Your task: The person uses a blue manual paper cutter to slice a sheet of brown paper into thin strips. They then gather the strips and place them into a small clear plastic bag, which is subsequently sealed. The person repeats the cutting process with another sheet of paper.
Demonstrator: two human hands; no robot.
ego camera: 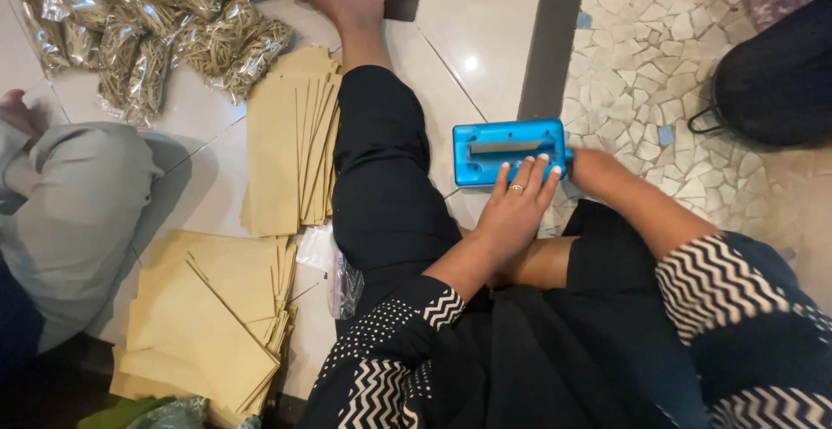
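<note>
A blue hole punch lies on the floor in front of my folded leg. My left hand, with a ring on one finger, rests flat on the punch's near edge, fingers spread over its top. My right hand is against the right end of the punch; its fingers curl around that end and are mostly hidden. Both sleeves are black with white zigzag and dot patterns.
Stacks of tan paper envelopes lie left of my leg, with another pile nearer me. Clear bags of rubber bands sit at the top left. Another person in grey clothing sits at the left. A black bag is at the right.
</note>
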